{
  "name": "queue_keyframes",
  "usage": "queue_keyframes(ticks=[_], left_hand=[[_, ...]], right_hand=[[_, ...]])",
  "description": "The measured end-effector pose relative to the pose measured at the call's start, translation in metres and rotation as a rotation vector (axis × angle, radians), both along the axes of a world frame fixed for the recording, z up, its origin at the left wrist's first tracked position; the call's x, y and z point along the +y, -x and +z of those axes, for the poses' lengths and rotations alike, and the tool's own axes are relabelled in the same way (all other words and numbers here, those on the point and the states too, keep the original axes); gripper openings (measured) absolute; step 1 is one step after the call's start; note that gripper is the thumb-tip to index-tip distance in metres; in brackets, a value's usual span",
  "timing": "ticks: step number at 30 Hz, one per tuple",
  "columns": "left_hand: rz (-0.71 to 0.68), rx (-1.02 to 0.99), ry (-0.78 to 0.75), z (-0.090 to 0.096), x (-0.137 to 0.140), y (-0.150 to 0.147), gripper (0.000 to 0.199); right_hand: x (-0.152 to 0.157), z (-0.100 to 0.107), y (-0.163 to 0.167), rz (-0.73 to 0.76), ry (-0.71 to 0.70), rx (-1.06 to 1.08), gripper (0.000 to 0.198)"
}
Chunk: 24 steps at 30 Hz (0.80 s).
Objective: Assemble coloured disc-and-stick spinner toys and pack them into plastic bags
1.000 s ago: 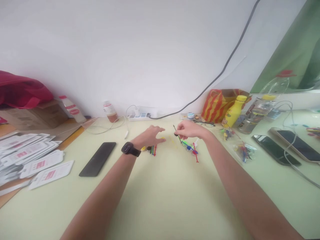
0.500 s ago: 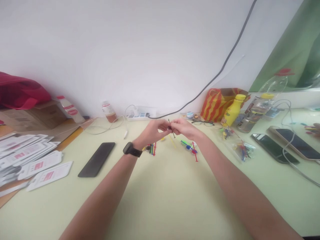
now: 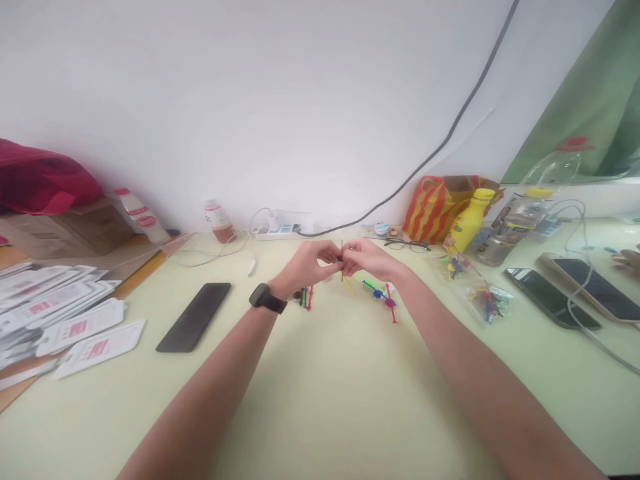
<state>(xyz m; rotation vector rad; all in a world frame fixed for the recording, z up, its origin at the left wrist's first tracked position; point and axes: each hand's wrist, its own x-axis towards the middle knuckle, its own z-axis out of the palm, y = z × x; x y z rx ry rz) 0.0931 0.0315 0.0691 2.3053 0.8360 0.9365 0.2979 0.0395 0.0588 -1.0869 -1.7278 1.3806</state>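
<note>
Above the table, my left hand [image 3: 311, 264] and my right hand [image 3: 371, 260] meet fingertip to fingertip. Both pinch a small dark plastic piece with a thin dark stick [image 3: 342, 272], which stands nearly upright between them. Fingers hide most of the small piece. A yellow stick [image 3: 349, 287] lies on the table just below. Near my left wrist, which wears a black watch, several thin red, green and blue sticks [image 3: 306, 297] lie together. By my right forearm are blue, green and red sticks with round blue centres [image 3: 383, 299].
Bags of coloured parts [image 3: 485, 300], two phones [image 3: 550, 297] and bottles [image 3: 467, 220] stand or lie to the right. At left are a black phone [image 3: 194, 317] and white cards [image 3: 95, 348]. Glasses [image 3: 407, 245] and a power strip [image 3: 277, 230] sit by the wall. Another person's hand [image 3: 627, 261] shows far right.
The dark stick has turned from a slant to nearly upright. My two hands stay pressed together in almost the same place. The view has shifted slightly.
</note>
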Motion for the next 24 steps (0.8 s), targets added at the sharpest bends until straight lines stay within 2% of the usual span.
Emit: queue_keyframes(ticks=[6, 10, 13, 15, 17, 24], left_hand=[[0.033, 0.053, 0.0, -0.01, 0.003, -0.001, 0.014], [0.116, 0.2, -0.051, -0.021, 0.009, 0.001, 0.017], [0.173, 0.316, -0.08, -0.03, 0.012, 0.003, 0.016], [0.201, 0.378, -0.068, -0.035, 0.015, 0.005, 0.02], [0.21, 0.408, -0.051, -0.037, 0.016, 0.007, 0.017], [0.186, 0.386, 0.005, -0.038, 0.015, 0.005, 0.017]], right_hand=[[0.003, -0.007, 0.002, -0.137, -0.072, -0.243, 0.013], [0.008, -0.012, -0.003, -0.2, -0.115, -0.502, 0.012], [0.012, -0.014, -0.006, -0.206, -0.138, -0.682, 0.021], [0.013, -0.013, -0.01, -0.197, -0.145, -0.775, 0.025], [0.013, -0.008, -0.016, -0.171, -0.146, -0.859, 0.02], [0.004, 0.006, -0.039, 0.007, -0.059, -1.072, 0.013]])
